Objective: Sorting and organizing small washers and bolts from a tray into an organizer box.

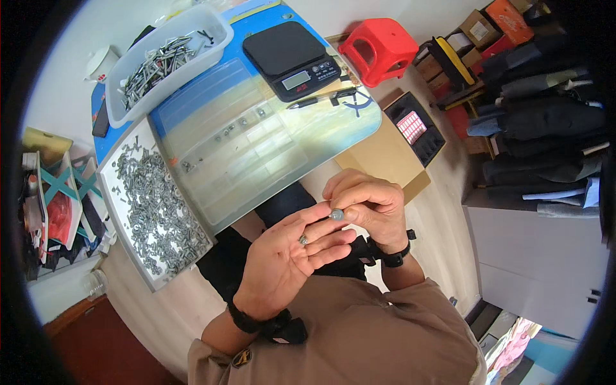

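Tabletop (pixel 360 128) partly hidden, right grip (pixel 377 208) pinching indistinct metal piece (pixel 337 214), left grip (pixel 277 260) wide

Looks like a home here, dark cloth garments (pixel 536 115) heaped well beyond the right edge of the blue picture-printed table surface (pixel 337 125). And workshop signs too: grey metal screws (pixel 160 67) in a translucent rectangular plastic tub (pixel 210 51) at the surface's far left corner!
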Motion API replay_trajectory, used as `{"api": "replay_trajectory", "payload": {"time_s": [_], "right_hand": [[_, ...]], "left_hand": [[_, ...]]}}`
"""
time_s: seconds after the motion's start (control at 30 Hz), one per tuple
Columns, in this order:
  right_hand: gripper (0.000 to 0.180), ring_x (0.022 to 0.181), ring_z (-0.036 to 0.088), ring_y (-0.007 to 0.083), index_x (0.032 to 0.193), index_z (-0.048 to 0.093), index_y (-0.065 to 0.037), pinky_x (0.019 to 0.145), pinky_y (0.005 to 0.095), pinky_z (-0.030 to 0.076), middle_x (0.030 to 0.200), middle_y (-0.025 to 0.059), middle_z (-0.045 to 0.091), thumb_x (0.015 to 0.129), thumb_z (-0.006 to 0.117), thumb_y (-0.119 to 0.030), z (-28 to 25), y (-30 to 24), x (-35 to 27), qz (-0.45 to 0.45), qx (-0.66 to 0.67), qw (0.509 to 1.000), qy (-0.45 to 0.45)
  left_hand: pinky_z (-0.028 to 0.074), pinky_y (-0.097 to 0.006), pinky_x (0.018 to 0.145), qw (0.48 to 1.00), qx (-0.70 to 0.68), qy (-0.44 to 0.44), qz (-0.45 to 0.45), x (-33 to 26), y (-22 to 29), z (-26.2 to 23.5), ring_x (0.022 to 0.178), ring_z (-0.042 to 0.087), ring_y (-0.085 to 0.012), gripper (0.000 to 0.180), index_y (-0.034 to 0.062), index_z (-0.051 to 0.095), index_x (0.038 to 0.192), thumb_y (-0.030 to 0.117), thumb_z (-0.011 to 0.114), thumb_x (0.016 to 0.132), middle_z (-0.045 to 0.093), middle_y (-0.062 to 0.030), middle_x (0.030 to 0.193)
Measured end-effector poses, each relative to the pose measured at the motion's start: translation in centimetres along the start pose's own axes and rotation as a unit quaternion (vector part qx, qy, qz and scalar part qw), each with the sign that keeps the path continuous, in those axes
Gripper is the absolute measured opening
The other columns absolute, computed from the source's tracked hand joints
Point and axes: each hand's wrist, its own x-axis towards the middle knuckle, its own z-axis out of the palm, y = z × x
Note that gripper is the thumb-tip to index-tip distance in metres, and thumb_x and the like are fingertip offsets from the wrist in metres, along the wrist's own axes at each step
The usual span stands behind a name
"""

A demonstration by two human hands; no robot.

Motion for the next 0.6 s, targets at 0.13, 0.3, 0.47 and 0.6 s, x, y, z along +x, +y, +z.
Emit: {"api": "replay_trajectory", "payload": {"time_s": [0.13, 0.3, 0.47, 0.6], "right_hand": [[0.012, 0.093, 0.064, 0.0259, 0.093, 0.073, -0.001, 0.091, 0.0442, 0.05, 0.092, 0.0101, 0.069, 0.087, 0.073, -0.012, -0.2, -0.3, 0.0, -0.001, -0.013, 1.0, 0.009], [0.011, 0.09, 0.064, 0.0258, 0.093, 0.074, -0.002, 0.082, 0.0384, 0.051, 0.089, 0.0089, 0.069, 0.084, 0.075, -0.009, -0.2, -0.5, 0.6, -0.017, -0.07, 0.997, -0.02], [0.014, 0.086, 0.064, 0.0278, 0.09, 0.074, -0.003, 0.077, 0.0384, 0.052, 0.084, 0.0085, 0.067, 0.08, 0.078, -0.011, 0.3, -1.6, 2.5, -0.084, -0.208, 0.97, -0.093], [0.018, 0.081, 0.061, 0.0268, 0.088, 0.072, -0.004, 0.075, 0.0392, 0.05, 0.08, 0.0068, 0.061, 0.073, 0.078, -0.011, 1.2, -2.7, 4.0, -0.142, -0.339, 0.916, -0.162]], "left_hand": [[0.05, -0.05, 0.104, 1.0, 0.011, -0.019, 0.014, 0.0, 0.0, -0.2, 0.122, 0.058, -0.0437, 0.047, -0.009, 0.04, 0.143, 0.015, 0.035, 0.104, 0.052, -0.0323, 0.137], [0.049, -0.05, 0.106, 0.997, -0.062, -0.035, -0.012, 0.2, 0.1, -0.8, 0.123, 0.058, -0.0421, 0.048, -0.009, 0.039, 0.144, 0.017, 0.033, 0.103, 0.053, -0.031, 0.136], [0.05, -0.049, 0.105, 0.999, -0.037, -0.032, -0.005, 0.4, 0.0, -2.1, 0.119, 0.061, -0.0367, 0.045, -0.0079, 0.044, 0.141, 0.018, 0.041, 0.104, 0.06, -0.0244, 0.128], [0.053, -0.045, 0.101, 0.999, 0.017, -0.006, 0.04, 0.3, -0.3, -2.5, 0.112, 0.066, -0.0271, 0.037, -0.005, 0.053, 0.134, 0.013, 0.053, 0.102, 0.066, -0.0158, 0.12]]}}
